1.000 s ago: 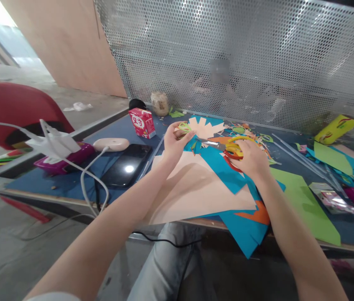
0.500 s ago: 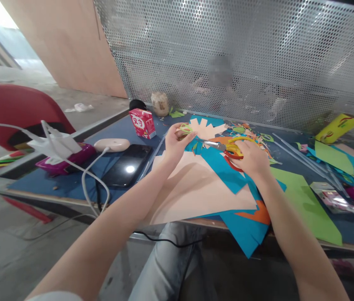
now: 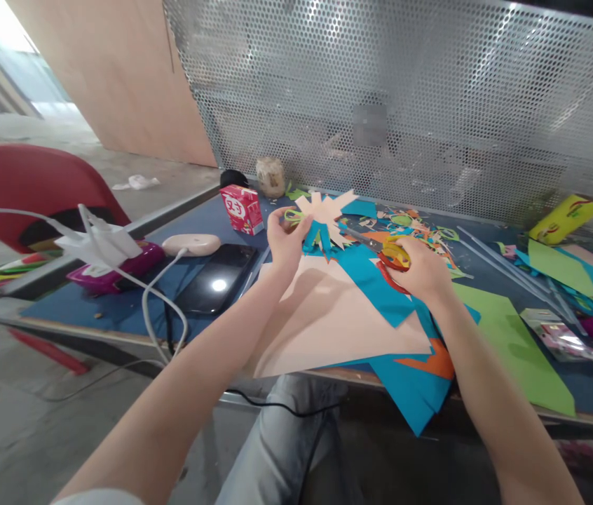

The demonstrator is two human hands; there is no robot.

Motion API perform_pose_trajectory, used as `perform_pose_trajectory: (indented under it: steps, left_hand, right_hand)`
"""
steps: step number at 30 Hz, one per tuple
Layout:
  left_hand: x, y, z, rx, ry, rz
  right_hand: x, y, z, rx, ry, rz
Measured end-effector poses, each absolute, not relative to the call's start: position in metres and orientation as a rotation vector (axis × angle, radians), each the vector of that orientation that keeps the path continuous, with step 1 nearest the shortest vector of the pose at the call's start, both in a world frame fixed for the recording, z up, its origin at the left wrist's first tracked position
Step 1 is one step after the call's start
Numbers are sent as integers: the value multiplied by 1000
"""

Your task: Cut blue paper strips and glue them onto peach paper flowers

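Note:
My left hand (image 3: 289,237) is closed on a paper cutout with several layers. It has a pale peach piece (image 3: 322,210) with strips fanning outward, blue strips (image 3: 319,237) below, and a green looped piece at the fingertips. My right hand (image 3: 418,265) grips a pair of scissors (image 3: 388,251) with yellow and red handles, fingers in the loops. The blades point left toward the cutout, near its right edge; I cannot tell whether they touch it. Beneath both hands lie a large peach sheet (image 3: 343,315) and blue paper (image 3: 378,287).
Colored scraps (image 3: 423,228) pile up behind my right hand. On the left are a phone (image 3: 217,279), a white charger on a cable (image 3: 191,244) and a red drink box (image 3: 242,209). A green sheet (image 3: 512,344) lies right. A perforated metal panel (image 3: 406,84) bounds the back.
My left hand has turned the cutout and shifted slightly left, so its peach strips now fan differently. The scissors' blades have drawn back from beside my left fingers.

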State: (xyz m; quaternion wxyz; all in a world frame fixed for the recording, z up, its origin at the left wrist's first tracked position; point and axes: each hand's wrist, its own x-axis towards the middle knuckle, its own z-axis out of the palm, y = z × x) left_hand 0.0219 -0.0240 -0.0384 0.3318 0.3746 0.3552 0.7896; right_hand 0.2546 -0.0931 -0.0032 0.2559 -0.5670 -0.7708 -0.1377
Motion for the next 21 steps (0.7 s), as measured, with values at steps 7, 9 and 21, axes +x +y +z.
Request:
perform_pose_trajectory:
  steps: [7, 9, 21]
  left_hand:
    - [18, -15, -43, 799, 934, 2068]
    - [20, -14, -45, 801, 931, 2013]
    - [28, -22, -42, 799, 920, 1884]
  right_hand:
    - [245, -98, -7, -1682, -2320, -163]
    - [243, -101, -7, -1662, -2384, -92]
    - [287, -86, 10, -2417, -1938, -106]
